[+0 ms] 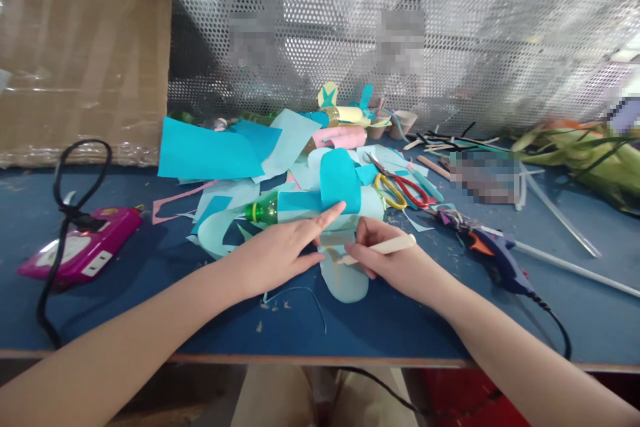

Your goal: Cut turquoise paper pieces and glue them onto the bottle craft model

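Note:
A green plastic bottle lies on its side, wrapped in light and bright blue paper. A bright blue paper piece stands up from its upper side. Toward me, a pale blue rounded paper flap with faint tan marks extends from the bottle. My left hand rests beside the flap, fingers stretched out, the index finger against the bottle's wrapping and the thumb by the flap's edge. Pinched in my right hand is a cream-coloured marker, its tip down at the flap.
Scissors with yellow and red handles lie behind my right hand. A blue glue gun with a cord is at the right, a magenta power strip at the left. Paper scraps pile up behind; a cardboard box stands back left.

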Demonstrator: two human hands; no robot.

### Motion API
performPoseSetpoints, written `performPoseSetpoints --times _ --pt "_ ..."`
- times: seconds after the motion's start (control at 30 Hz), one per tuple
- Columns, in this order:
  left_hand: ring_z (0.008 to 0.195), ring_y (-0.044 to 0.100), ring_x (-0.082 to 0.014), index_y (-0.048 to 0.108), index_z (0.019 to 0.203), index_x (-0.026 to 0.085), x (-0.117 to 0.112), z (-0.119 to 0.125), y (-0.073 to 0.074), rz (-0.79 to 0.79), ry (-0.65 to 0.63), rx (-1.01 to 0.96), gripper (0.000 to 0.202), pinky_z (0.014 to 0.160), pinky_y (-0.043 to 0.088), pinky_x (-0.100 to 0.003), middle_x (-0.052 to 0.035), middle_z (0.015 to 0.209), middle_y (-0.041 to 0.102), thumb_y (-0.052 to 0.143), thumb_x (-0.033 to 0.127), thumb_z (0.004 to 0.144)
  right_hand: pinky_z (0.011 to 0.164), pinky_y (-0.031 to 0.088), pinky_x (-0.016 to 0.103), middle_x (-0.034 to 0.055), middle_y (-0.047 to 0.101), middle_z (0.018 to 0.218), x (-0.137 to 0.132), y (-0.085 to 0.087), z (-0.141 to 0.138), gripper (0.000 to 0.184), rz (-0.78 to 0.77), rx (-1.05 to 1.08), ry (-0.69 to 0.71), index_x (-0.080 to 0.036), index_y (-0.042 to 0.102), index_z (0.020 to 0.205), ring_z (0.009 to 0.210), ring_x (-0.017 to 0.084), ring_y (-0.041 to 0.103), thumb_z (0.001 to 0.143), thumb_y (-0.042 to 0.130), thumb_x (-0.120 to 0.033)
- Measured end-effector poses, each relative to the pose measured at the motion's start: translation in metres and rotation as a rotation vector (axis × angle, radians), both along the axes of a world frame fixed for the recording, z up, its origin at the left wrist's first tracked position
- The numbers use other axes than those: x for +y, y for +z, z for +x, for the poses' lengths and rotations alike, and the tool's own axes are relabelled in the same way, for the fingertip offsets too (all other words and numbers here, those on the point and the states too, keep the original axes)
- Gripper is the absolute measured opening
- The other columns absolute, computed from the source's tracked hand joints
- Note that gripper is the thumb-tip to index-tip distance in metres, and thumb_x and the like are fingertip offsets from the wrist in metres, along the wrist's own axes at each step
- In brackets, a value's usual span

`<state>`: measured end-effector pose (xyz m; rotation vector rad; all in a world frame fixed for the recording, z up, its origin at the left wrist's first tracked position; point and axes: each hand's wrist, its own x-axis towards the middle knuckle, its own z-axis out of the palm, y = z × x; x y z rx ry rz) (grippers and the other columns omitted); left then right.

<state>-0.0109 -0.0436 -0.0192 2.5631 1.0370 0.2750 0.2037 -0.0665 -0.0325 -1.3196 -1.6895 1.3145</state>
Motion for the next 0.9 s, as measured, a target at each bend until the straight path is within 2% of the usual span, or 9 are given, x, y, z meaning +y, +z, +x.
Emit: performPoseSetpoints --times 0.27,0.5,0.73,0.9 --pt "0.081 0.066 -0.0193 0.007 0.152 0.031 -0.0002 -0.0012 -0.0014 0.011 -0.010 -0.026 0.069 0.067 0.047 -0.027 -0.0025 0.099 0.066 0.044 0.028 0.093 0.049 0.031 0.022 -0.0096 0.045 0.047 0.0006 -0.0006 0.0001 0.025 -0.003 0.019 0.013 -0.022 0.040 0.069 0.046 0.009 0.039 0.081 0.060 -0.031" --pt "0.081 0.065 -0.0191 0.007 0.151 0.032 0.0007 -0.0016 -0.0008 -0.003 0.000 0.000 0.070 0.067 0.046 -0.026 -0.0032 0.101 0.066 0.046 0.030 0.094 0.048 0.030 0.022 -0.0092 0.047 0.047 0.0005 0.0011 0.0003 0.025 0.010 0.028 0.010 -0.022 0.041 0.069 0.045 0.008 0.038 0.082 0.060 -0.031" --pt "0.079 0.066 -0.0192 0.007 0.152 0.031 0.0008 -0.0013 0.0004 0.003 -0.008 -0.011 0.067 0.061 0.044 -0.024 -0.0037 0.100 0.066 0.042 0.032 0.095 0.047 0.030 0.022 -0.0095 0.045 0.047 0.0005 -0.0013 0.0005 0.024 -0.003 0.030 0.041 -0.022 0.040 0.069 0.045 0.008 0.040 0.083 0.058 -0.029" --pt "0.082 0.066 -0.0198 0.006 0.152 0.032 0.0004 -0.0005 0.0016 -0.031 0.015 0.009 0.068 0.064 0.045 -0.026 -0.0030 0.102 0.066 0.043 0.033 0.095 0.045 0.029 0.021 -0.0096 0.045 0.047 0.0004 -0.0003 0.0008 0.026 -0.017 0.021 0.049 -0.022 0.039 0.066 0.043 0.007 0.040 0.082 0.059 -0.028"
